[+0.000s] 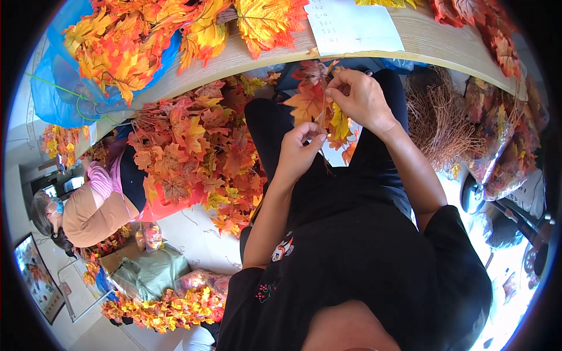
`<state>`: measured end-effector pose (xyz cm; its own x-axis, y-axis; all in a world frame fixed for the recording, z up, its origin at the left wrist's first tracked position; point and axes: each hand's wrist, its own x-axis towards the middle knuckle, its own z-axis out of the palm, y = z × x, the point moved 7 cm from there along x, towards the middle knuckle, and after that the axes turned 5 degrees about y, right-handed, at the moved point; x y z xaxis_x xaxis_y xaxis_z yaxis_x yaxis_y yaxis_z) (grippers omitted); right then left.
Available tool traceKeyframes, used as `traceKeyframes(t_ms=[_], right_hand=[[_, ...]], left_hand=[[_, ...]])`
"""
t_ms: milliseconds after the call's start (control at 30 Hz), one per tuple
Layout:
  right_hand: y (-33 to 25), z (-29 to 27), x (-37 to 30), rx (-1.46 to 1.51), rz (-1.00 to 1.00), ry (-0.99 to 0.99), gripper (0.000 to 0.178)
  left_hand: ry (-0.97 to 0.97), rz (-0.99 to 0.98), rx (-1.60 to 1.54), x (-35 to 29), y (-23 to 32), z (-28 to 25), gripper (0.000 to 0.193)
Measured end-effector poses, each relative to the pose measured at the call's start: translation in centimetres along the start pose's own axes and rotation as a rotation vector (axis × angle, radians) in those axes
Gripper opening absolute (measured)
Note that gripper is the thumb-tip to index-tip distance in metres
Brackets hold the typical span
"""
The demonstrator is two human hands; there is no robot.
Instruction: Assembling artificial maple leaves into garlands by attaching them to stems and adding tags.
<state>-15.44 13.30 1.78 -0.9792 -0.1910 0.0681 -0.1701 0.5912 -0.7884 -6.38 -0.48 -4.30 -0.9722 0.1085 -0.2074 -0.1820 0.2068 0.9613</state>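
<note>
Between my hands, above my lap, is an artificial maple leaf branch [308, 104] with orange, red and yellow leaves and a thin brown stem. My left hand [298, 149] is closed, thumb and fingers pinching the lower stem, whose end pokes out below. Higher up, my right hand [362, 100] is closed too, its fingertips pinched at the upper part of the branch. Exactly what sits between those fingertips is too small to make out. Orange and yellow leaves hang between the two hands, over something white on my lap.
A wooden table [421, 38] curves ahead, bearing leaf bunches [126, 44] and a handwritten paper sheet [354, 26]. Piled maple branches [187, 140] stand at my left, bare brown stems [439, 120] and bagged leaves [503, 140] at my right. Another person [96, 213] bends at far left.
</note>
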Motion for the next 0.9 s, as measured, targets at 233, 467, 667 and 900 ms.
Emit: traceKeyframes(t_ms=[233, 467, 667, 900], right_hand=[[-0.8, -1.1, 0.7, -0.253, -0.352, 0.233, 0.011], [-6.5, -4.5, -0.8, -0.025, -0.513, 0.168, 0.015], [-1.6, -19.3, 3.1, -0.127, -0.305, 0.810, 0.012], [7.5, -29.0, 6.3, -0.261, -0.019, 0.975, 0.018]], left_hand=[[-0.080, -0.233, -0.745, -0.1, 1.0, 1.5, 0.020], [0.028, -0.393, -1.130, 1.4, 0.6, 1.0, 0.017], [0.146, -0.431, -1.107, 0.9, -0.7, 0.8, 0.016], [0.137, -0.423, -1.138, 0.9, 1.2, 1.3, 0.015]])
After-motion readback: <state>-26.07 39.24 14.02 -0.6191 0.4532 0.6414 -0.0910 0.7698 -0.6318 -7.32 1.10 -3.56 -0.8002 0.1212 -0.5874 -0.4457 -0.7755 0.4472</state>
